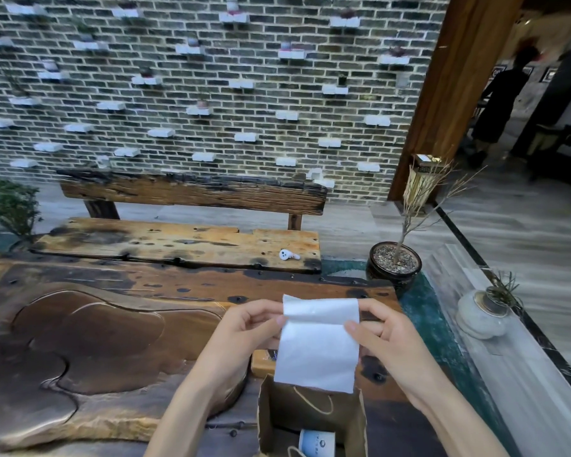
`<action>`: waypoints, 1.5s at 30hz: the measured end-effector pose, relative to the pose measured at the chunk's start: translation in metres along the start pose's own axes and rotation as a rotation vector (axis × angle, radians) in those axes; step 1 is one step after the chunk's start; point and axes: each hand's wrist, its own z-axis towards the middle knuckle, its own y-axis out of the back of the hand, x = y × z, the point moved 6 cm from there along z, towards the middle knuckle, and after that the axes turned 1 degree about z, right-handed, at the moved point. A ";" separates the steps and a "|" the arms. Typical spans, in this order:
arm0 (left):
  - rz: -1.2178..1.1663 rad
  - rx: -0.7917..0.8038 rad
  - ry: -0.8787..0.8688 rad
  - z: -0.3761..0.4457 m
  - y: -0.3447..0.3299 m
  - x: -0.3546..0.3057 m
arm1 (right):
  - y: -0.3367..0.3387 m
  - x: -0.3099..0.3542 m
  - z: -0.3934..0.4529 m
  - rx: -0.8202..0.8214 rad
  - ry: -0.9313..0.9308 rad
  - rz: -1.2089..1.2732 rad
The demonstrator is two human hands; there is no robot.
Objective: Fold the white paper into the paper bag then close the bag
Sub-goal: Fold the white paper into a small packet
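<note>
I hold a white paper [317, 347] in the air above the table, creased across its upper part so the top flap bends back. My left hand [244, 328] pinches its left edge at the crease and my right hand [383, 331] pinches the right edge. The paper's lower edge hangs just over the mouth of a brown paper bag [267, 410] standing open at the near edge of the table. Inside the bag I see a twine handle and a white cup with a blue print [317, 441].
The dark carved wooden table [96, 341] spreads to the left. Behind it stands a rough wooden bench [178, 239] with a small white object [287, 255] on its seat. A potted bare plant [394, 262] and a pale round pot [483, 315] stand on the right. A person stands far back right.
</note>
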 end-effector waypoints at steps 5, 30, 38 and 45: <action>-0.014 -0.040 0.003 0.000 0.001 0.001 | 0.000 0.001 0.000 0.019 0.000 0.018; 0.044 -0.156 -0.167 0.009 0.004 -0.010 | 0.009 0.003 0.006 -0.187 0.059 0.134; 0.066 -0.093 -0.176 0.011 -0.001 -0.017 | -0.001 0.009 0.013 -0.036 -0.002 -0.245; -0.195 -0.115 -0.008 0.008 -0.006 -0.004 | -0.005 0.011 0.007 -0.041 0.055 -0.182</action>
